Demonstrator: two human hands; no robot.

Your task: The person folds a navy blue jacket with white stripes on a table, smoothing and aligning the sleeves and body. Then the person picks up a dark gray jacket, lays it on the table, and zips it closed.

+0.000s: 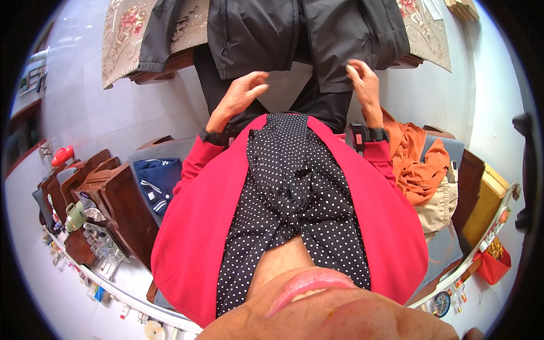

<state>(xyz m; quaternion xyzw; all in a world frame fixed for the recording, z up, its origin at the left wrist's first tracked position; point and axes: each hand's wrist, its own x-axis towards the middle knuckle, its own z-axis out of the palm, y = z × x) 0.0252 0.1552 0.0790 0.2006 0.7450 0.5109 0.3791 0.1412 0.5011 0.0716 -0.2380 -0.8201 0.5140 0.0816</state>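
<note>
A dark grey jacket (255, 34) lies spread over a table with a floral tablecloth (123, 38), its front parted and its lower hem hanging past the near edge. My left hand (244, 91) is just below the hem on the left, fingers loosely curved, with nothing in it. Beside the right part of the hem, my right hand (364, 80) is raised with bent fingers apart; whether its fingertips touch the fabric I cannot tell. Both wrists bear black bands. A sleeve hangs at the left of the jacket, another lies at its right.
I sit on a cushioned wooden seat. A folded navy garment (157, 182) lies on its left side; an orange garment (416, 170) and beige trousers (437, 204) lie on its right. Dark wooden furniture (127, 208) and a green kettle (75, 216) are at the far left.
</note>
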